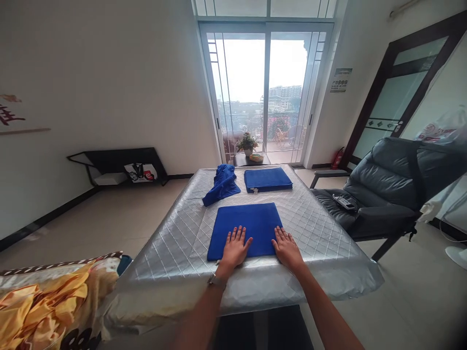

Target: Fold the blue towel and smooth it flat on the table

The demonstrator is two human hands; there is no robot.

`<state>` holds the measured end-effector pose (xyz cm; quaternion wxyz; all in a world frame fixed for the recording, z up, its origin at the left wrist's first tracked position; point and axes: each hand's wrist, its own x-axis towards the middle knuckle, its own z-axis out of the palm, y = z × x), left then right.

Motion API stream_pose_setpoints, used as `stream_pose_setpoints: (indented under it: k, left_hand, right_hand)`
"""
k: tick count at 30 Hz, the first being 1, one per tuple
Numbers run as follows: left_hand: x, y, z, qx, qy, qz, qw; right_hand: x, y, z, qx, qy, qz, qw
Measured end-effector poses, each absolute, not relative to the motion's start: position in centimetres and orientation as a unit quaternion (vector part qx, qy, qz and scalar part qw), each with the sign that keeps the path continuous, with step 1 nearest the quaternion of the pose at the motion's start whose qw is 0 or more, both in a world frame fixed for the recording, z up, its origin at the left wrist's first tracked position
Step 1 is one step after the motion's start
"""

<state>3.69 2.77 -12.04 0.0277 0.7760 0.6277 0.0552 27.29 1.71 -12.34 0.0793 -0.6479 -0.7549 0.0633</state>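
Observation:
A blue towel point(248, 218), folded into a flat rectangle, lies at the near middle of the table. My left hand point(235, 247) rests flat on its lower left part, fingers stretched forward. On its lower right edge lies my right hand point(286, 247), also flat with the fingers out. Neither hand grips anything. Beyond it, a stack of folded blue towels point(268, 179) sits with a small white tag at its front edge. Left of that stack is a crumpled blue towel point(222, 184), bunched up and touching the tabletop.
A silver quilted cover point(171, 243) drapes the table. On the right stands a dark armchair point(383, 180) with a grey device point(345, 202) on its seat. Yellow cloth point(47, 301) is heaped at lower left. A potted plant point(248, 142) stands on a small table behind.

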Motion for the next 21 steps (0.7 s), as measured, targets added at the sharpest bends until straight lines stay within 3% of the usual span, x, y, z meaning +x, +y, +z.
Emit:
stream_pose_setpoints:
  k: [6, 21]
  left_hand:
    - [-3.4, 0.8, -13.2, 0.724, 0.69, 0.014, -0.006]
    - [-3.4, -0.3, -13.1, 0.722, 0.688, 0.076, -0.009]
  right_hand:
    - [27.4, 1.8, -12.8, -0.646, -0.757, 0.056, 0.083]
    - [27.5, 1.6, -12.4, -0.649, -0.755, 0.046, 0.086]
